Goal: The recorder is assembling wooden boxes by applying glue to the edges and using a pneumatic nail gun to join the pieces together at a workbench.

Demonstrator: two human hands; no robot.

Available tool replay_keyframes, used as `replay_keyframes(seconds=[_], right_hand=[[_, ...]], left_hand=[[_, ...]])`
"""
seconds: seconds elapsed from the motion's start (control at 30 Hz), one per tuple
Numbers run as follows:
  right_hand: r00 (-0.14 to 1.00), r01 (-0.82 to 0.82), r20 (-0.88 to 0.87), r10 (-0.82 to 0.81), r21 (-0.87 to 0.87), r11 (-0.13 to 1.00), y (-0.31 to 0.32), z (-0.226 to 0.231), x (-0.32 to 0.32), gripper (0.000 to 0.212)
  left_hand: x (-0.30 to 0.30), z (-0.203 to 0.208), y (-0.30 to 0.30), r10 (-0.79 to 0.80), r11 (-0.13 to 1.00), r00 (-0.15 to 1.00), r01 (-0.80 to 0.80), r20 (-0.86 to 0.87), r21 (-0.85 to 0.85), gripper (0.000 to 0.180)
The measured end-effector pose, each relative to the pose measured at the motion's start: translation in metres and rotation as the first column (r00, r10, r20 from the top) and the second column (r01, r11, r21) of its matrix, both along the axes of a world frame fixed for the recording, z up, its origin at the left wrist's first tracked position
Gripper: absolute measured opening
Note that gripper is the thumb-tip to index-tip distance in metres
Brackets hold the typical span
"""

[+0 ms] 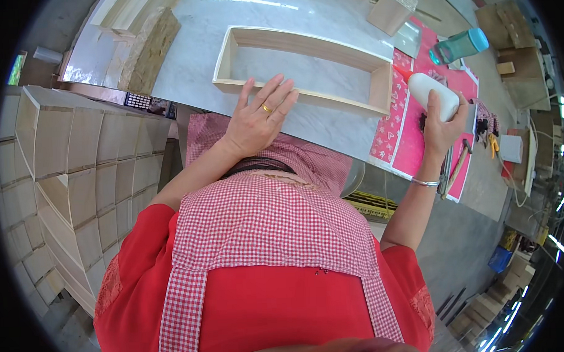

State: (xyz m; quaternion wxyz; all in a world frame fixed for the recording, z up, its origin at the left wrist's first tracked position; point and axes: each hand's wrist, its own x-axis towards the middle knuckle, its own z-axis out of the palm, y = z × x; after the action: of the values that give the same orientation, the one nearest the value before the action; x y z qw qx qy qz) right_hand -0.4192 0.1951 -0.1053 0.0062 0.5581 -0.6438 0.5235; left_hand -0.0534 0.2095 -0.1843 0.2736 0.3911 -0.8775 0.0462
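A long rectangular wooden frame (329,100), open in the middle, lies on the pale marbled tabletop (191,55). My left hand (264,111), a gold ring on one finger, rests its spread fingers on the frame's near side, left of the middle. At the frame's right end, my right hand (445,120) grips a white squeeze bottle (429,91) with a red nozzle. The bottle is tilted, its nozzle pointing up and left toward the frame's right corner. Whether the tip touches the wood I cannot tell.
A teal bottle (461,46) lies at the right on pink patterned sheeting (411,128), with a hammer (457,168) nearer me. A wrapped wooden block (393,11) stands at the back. Wooden pieces (150,53) sit at the far left; stacked wooden boxes (76,146) rise beside my left arm.
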Motion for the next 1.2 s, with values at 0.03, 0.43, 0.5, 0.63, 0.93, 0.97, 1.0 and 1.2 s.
replay_keyframes(seconds=[0.03, 0.43, 0.5, 0.63, 0.93, 0.97, 1.0, 1.2], right_hand=[[1.0, -0.003, 0.0, 0.003, 0.001, 1.0, 0.003, 0.0, 0.0, 0.046], [0.997, -0.05, -0.05, 0.053, 0.062, 0.997, 0.072, 0.016, 0.011, 0.041], [0.996, -0.038, -0.074, 0.044, 0.077, 0.996, 0.081, 0.019, 0.011, 0.041], [0.999, -0.026, -0.039, 0.03, 0.095, 0.995, 0.086, 0.022, 0.022, 0.039], [0.806, -0.435, 0.485, 0.338, 0.099, 0.895, 0.032, 0.006, 0.175, 0.049], [0.8, -0.45, 0.488, 0.351, 0.1, 0.887, 0.024, 0.003, 0.188, 0.049], [0.79, -0.481, 0.473, 0.39, 0.082, 0.873, 0.017, -0.001, 0.201, 0.049], [0.773, -0.578, 0.366, 0.519, 0.067, 0.813, -0.002, -0.008, 0.232, 0.05]], left_hand=[[0.0, 0.0, 0.0, 0.004, 1.0, 1.0, -0.004, -0.003, -0.002, 0.063], [0.0, -0.002, -0.002, 0.01, 1.0, 1.0, -0.01, -0.021, -0.004, 0.066], [0.0, -0.001, -0.001, 0.01, 1.0, 1.0, -0.01, -0.028, -0.002, 0.066], [0.005, 0.001, 0.002, 0.03, 1.0, 0.999, -0.03, -0.013, 0.009, 0.063], [-0.001, -0.012, 0.016, -0.067, 0.998, 0.998, 0.067, -0.004, -0.013, 0.043], [0.0, -0.013, 0.015, -0.091, 0.996, 0.996, 0.09, -0.018, -0.018, 0.04], [0.001, -0.013, 0.016, -0.076, 0.997, 0.997, 0.076, -0.017, -0.016, 0.04], [0.007, -0.01, 0.017, -0.111, 0.993, 0.994, 0.111, -0.004, 0.027, 0.039]])
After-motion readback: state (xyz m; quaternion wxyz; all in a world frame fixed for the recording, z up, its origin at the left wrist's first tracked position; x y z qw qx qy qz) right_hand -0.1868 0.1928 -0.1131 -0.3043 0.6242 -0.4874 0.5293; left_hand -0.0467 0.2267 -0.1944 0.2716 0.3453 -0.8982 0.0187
